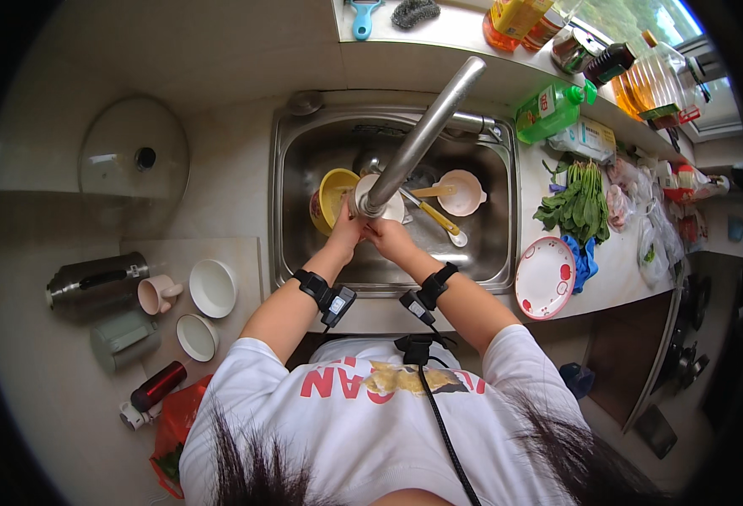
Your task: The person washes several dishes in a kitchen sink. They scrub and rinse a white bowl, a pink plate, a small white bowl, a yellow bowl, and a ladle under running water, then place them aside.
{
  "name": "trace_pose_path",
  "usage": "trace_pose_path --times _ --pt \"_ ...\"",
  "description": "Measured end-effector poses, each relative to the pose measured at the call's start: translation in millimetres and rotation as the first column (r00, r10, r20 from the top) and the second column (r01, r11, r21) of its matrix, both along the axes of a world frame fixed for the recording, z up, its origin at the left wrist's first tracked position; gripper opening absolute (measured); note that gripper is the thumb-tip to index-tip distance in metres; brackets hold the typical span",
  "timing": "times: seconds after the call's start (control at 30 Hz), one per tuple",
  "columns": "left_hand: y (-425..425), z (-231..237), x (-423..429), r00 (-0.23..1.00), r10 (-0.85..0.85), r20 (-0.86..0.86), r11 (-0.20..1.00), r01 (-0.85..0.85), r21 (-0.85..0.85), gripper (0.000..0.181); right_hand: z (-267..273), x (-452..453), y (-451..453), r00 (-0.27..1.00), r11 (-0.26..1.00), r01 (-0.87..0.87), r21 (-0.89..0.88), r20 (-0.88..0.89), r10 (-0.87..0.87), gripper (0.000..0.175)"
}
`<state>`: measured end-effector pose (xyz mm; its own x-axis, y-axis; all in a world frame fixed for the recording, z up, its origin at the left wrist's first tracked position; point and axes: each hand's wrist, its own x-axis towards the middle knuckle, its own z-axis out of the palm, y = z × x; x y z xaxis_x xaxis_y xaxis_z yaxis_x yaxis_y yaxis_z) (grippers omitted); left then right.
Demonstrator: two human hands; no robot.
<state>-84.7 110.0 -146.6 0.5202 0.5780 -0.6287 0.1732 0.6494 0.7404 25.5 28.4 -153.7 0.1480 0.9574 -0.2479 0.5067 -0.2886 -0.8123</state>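
Observation:
Over the stainless steel sink (491,253), my left hand (346,231) and my right hand (387,237) come together under the end of the metal faucet (428,133). Both hold a white bowl (393,205), partly hidden by the faucet. A yellow bowl (335,190) lies just left of the bowl in my hands. To the right are a pale pink bowl (463,193) with a light handle lying across its rim and a yellow-handled utensil (437,218). My fingertips are partly hidden.
Right of the sink lie a red-patterned plate (545,278), leafy greens (577,205), a blue cloth (583,262) and a green soap bottle (548,114). On the left are white bowls (213,288), a pink mug (154,295), a steel flask (96,284) and a glass lid (134,158).

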Motion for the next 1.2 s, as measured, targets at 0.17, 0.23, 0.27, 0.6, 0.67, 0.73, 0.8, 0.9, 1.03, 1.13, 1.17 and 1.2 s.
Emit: trace_pose_path --times 0.17,0.23,0.27,0.6,0.67,0.73,0.8,0.9,1.03,1.13,1.17,1.2 --pt "26 -27 -6 0.997 -0.069 -0.029 0.995 0.067 -0.069 0.067 -37 18 -10 0.989 0.978 0.04 0.204 -0.148 -0.01 0.032" --pt "12 -9 4 0.995 0.035 -0.09 0.996 -0.042 -0.073 0.063 -4 11 -2 1.0 0.986 -0.019 -0.163 -0.008 0.018 0.034" --pt "0 -11 12 0.998 0.035 -0.056 0.998 -0.032 0.063 0.028 -12 9 0 1.0 0.992 0.009 -0.123 0.014 -0.008 0.031" --pt "14 -39 4 0.997 -0.07 -0.026 0.996 0.068 -0.061 0.058 -14 25 -9 0.92 0.979 -0.157 0.129 0.379 0.098 0.022" --pt "24 -42 3 0.994 -0.085 -0.065 0.986 0.075 -0.146 0.076 -18 34 -14 0.885 0.927 -0.258 0.273 0.451 0.114 0.022" --pt "8 -43 8 0.992 -0.122 0.013 0.992 0.122 0.044 0.075 -13 23 -6 0.994 0.998 -0.054 -0.024 0.093 0.056 0.025" --pt "9 -48 7 0.992 -0.113 0.06 0.993 0.111 0.04 0.072 0 21 -3 0.995 0.99 -0.039 -0.134 -0.096 0.026 0.025" --pt "22 -56 4 0.998 -0.025 0.059 0.982 0.035 -0.185 0.066 -13 38 -13 0.857 0.897 -0.282 0.342 0.51 0.075 0.019" --pt "8 -54 7 0.987 -0.158 -0.027 0.98 0.161 0.12 0.061 -7 22 -6 0.999 0.996 -0.036 -0.082 -0.017 0.034 0.021" --pt "16 -52 5 0.993 -0.117 -0.003 0.993 0.117 0.002 0.059 -27 38 -12 0.972 0.951 -0.177 0.252 0.194 0.13 0.02" --pt "19 -52 5 0.999 -0.046 0.016 0.989 0.047 -0.14 0.059 -33 40 -14 0.971 0.962 -0.169 0.216 0.202 0.125 0.021" --pt "13 -54 1 0.998 -0.02 -0.055 0.995 0.014 -0.102 0.056 -6 29 -8 0.962 0.98 -0.178 0.091 0.227 0.154 0.021"
